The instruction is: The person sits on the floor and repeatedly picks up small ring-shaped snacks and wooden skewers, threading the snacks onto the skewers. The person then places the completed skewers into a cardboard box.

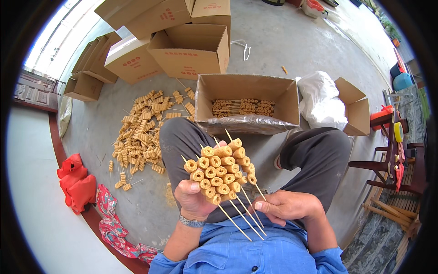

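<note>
Skewered hollow rolls [221, 171] were clasped mid-frame by the half-curled left hand [194, 198], one thin stick [260, 192] pinched by the right hand [289, 206]; spillage was risked if grip slackened.

One left hand [195, 201], one right hand [292, 205], and at least four skewers [226, 160] gripped! On the left, one heap [141, 130] of more (too jumbled to count), one red bundle [77, 187], one flowered cloth [111, 223]. Far side: one lined box [248, 83], one white bag [320, 100] just right. One wristwatch [191, 222], too!
</note>
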`<action>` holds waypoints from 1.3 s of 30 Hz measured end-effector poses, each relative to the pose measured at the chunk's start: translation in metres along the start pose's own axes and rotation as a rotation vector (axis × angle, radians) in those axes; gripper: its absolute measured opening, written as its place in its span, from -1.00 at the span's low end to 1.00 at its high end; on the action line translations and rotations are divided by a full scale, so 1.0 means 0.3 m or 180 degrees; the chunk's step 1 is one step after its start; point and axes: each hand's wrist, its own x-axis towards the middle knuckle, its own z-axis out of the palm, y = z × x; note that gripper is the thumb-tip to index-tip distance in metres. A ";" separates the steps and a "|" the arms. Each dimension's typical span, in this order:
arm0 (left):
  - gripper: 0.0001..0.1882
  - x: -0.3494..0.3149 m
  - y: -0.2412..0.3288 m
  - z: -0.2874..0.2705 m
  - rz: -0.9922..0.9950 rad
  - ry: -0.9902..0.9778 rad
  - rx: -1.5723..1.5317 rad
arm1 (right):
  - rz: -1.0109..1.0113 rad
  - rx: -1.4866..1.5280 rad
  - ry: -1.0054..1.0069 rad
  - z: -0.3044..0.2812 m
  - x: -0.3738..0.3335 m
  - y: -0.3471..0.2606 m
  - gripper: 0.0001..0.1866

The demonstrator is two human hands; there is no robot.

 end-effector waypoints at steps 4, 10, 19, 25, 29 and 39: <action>0.07 -0.004 0.003 -0.029 -0.0082 -0.0034 -0.0081 | -0.0043 0.0179 -0.0207 -0.010 0.015 0.019 -0.37; 0.05 0.002 0.007 -0.040 -0.0112 -0.0105 -0.0131 | -0.0155 0.0518 -0.0458 -0.031 0.024 0.021 -0.37; 0.10 0.053 -0.015 -0.019 -0.0062 0.0037 0.0123 | -0.0116 0.0479 -0.0758 -0.053 0.083 0.031 -0.33; 0.05 0.056 -0.023 -0.042 0.0018 -0.0054 -0.0020 | 0.0067 0.0346 -0.0622 -0.056 0.102 0.036 -0.33; 0.06 0.077 0.013 -0.037 0.0185 -0.0088 0.0156 | -0.0531 -0.0714 0.1172 -0.120 0.025 -0.026 -0.24; 0.23 0.126 0.026 0.053 0.0406 0.0231 0.0999 | -0.1607 -0.0524 0.2236 -0.098 0.218 -0.219 0.23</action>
